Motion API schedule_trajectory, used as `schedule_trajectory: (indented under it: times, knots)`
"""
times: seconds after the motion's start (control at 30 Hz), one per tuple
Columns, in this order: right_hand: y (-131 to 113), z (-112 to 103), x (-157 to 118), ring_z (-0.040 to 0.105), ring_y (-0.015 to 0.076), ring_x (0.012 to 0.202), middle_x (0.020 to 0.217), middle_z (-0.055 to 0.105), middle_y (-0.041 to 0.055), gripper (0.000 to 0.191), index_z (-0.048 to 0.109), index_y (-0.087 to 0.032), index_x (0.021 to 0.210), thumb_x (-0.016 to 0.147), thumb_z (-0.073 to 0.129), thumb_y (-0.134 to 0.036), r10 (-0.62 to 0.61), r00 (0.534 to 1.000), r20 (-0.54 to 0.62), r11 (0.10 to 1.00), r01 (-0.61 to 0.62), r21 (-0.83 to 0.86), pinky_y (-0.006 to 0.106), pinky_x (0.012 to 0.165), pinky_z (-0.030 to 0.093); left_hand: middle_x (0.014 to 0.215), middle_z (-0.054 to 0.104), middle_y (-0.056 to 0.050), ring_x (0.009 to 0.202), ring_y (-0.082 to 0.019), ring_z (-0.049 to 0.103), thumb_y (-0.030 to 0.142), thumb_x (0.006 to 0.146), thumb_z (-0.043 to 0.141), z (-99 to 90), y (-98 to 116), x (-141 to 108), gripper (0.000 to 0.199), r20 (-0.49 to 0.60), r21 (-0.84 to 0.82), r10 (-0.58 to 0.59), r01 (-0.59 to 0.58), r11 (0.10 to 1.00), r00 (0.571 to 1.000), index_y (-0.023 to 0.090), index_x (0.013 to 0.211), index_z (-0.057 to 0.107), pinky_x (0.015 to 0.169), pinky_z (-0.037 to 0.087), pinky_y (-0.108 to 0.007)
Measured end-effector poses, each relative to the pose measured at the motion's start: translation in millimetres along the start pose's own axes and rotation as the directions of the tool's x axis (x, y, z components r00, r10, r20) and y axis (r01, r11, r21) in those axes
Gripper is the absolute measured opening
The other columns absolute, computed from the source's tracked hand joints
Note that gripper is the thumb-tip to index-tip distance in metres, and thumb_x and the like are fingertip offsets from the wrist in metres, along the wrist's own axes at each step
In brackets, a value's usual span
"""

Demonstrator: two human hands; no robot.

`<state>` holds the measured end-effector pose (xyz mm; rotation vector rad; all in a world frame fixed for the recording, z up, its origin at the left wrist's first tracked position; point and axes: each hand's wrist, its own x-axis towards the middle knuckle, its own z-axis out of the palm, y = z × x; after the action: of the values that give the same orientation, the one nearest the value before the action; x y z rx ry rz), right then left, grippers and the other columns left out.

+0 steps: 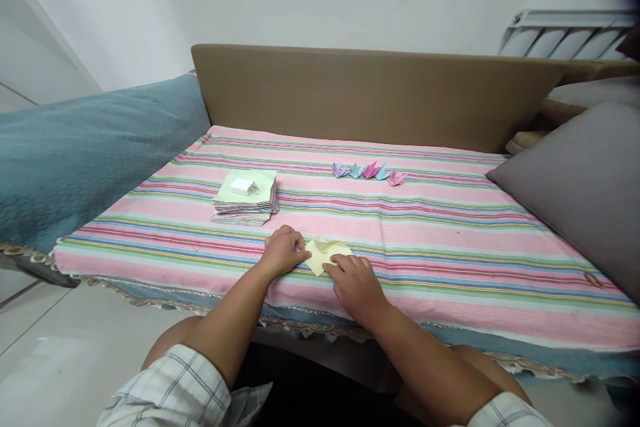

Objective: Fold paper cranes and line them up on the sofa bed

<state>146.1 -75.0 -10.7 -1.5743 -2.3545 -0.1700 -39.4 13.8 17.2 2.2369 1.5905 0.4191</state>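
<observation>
A pale yellow sheet of origami paper [318, 264], partly folded, lies on the striped cloth in front of me. My left hand [285, 250] pinches its left corner between thumb and curled fingers. On the right side of the paper, my right hand [356, 283] presses down with its fingertips, and its thumb rests on the near edge. A loose flap stands up a little along the far side of the sheet. Behind the paper, several folded paper cranes [371, 171] in purple, blue and pink sit in a row.
A stack of square paper [245, 210] stands left of the paper, with a white plug adapter [243, 187] on top. The striped cloth [430, 213] covers the seat. A grey cushion [580, 180] lies at right, near a small brown ring-like object [594, 279]. A brown backrest [350, 93] rises behind.
</observation>
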Motion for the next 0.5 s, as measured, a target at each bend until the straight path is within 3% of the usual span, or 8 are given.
schedule_trajectory:
  times: [0.4, 0.47, 0.5]
  knots:
    - [-3.1, -3.2, -0.9, 0.048, 0.0197, 0.091, 0.113, 0.059, 0.0036, 0.029, 0.059, -0.027, 0.112, 0.087, 0.047, -0.018, 0.015, 0.999, 0.034, 1.0, -0.014, -0.028, 0.034, 0.074, 0.027, 0.084, 0.053, -0.002, 0.082, -0.017, 0.052, 0.014, 0.067, 0.059, 0.8, -20.1, 8.9, 0.012, -0.011, -0.091, 0.061, -0.062, 0.994, 0.998, 0.017, 0.079, 0.059, 0.074, 0.043, -0.029]
    - [-3.0, -2.8, -1.0, 0.048, 0.0196, 0.091, 0.114, 0.059, 0.0033, 0.029, 0.059, -0.028, 0.112, 0.087, 0.047, -0.017, 0.016, 0.999, 0.039, 0.999, -0.015, -0.029, 0.034, 0.074, 0.027, 0.082, 0.052, -0.002, 0.078, -0.016, 0.052, 0.009, 0.067, 0.054, -1.6, -21.2, 6.7, 0.017, -0.073, -0.096, 0.076, -0.083, 0.992, 0.994, 0.017, 0.081, 0.058, 0.072, 0.044, -0.029]
    - [-2.9, -2.4, -0.9, 0.048, 0.0196, 0.091, 0.114, 0.059, 0.0031, 0.03, 0.059, -0.028, 0.112, 0.087, 0.048, -0.017, 0.017, 0.999, 0.04, 0.999, -0.016, -0.029, 0.034, 0.074, 0.028, 0.081, 0.052, -0.002, 0.078, -0.017, 0.052, 0.007, 0.066, 0.051, -2.8, -20.2, 3.4, 0.019, -0.154, -0.095, 0.08, -0.095, 0.991, 0.985, 0.017, 0.082, 0.057, 0.071, 0.044, -0.029]
